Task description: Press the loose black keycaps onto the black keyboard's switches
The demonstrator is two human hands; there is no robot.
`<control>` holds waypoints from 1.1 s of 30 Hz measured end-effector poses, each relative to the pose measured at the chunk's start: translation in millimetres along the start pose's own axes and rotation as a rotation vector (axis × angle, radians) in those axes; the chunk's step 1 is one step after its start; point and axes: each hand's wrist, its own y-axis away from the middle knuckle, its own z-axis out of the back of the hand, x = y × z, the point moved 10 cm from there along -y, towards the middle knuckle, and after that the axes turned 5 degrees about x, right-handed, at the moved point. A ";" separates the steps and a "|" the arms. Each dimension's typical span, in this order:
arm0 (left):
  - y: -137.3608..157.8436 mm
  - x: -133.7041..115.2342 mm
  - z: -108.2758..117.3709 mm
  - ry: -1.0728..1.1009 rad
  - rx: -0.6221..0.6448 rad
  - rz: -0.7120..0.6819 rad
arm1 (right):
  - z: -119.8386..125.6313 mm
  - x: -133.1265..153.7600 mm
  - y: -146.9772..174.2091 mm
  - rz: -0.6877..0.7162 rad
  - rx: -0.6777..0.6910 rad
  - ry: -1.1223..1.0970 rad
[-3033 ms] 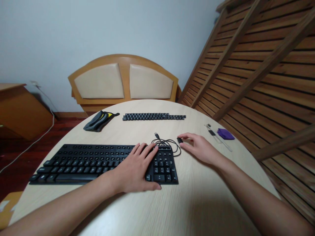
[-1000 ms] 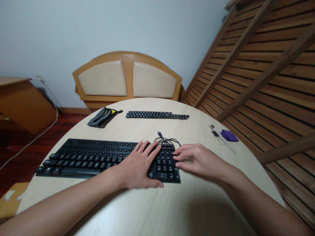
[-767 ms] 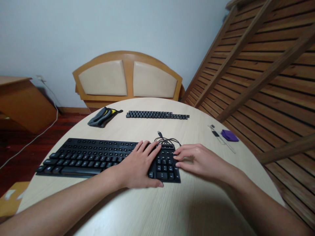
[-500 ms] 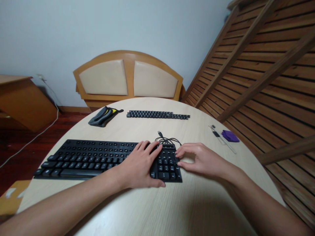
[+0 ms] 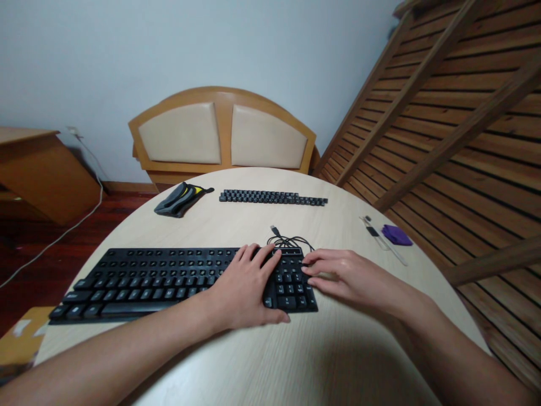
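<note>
A black keyboard (image 5: 163, 282) lies on the table with its upper rows bare of keycaps. Across its right part rests my left hand (image 5: 247, 285), open, fingers spread toward the back edge and the thumb out past the front edge. My right hand (image 5: 344, 276) is at the number pad's right side, its thumb and fingers curled closely on the keys at that edge. Its fingertips partly cover those keys, so I cannot see whether a single keycap is pinched. Behind the number pad, a coiled USB cable (image 5: 289, 241) lies on the table.
Rows of loose keycaps (image 5: 270, 197) stand at the back of the round table (image 5: 253, 225). A dark pouch with yellow trim (image 5: 180, 200) lies back left. On the right are a purple cloth (image 5: 396, 235) and a thin white tool (image 5: 386, 242).
The keyboard has turned slightly, its left end coming nearer to me. My right thumb and fingers have drawn closer together at its edge. My left hand stays on the keys.
</note>
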 end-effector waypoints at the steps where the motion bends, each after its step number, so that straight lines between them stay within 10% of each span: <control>1: 0.0 0.4 -0.4 -0.003 0.006 0.005 | -0.6 1.9 -0.3 0.001 0.008 0.014; 20: -0.8 -1.8 -0.4 -0.013 0.045 0.014 | -11.3 1.4 -2.3 -0.063 0.079 0.087; 33: -0.6 -1.7 0.2 -0.007 0.022 -0.002 | 4.8 -8.4 -4.6 -0.048 -0.156 -0.030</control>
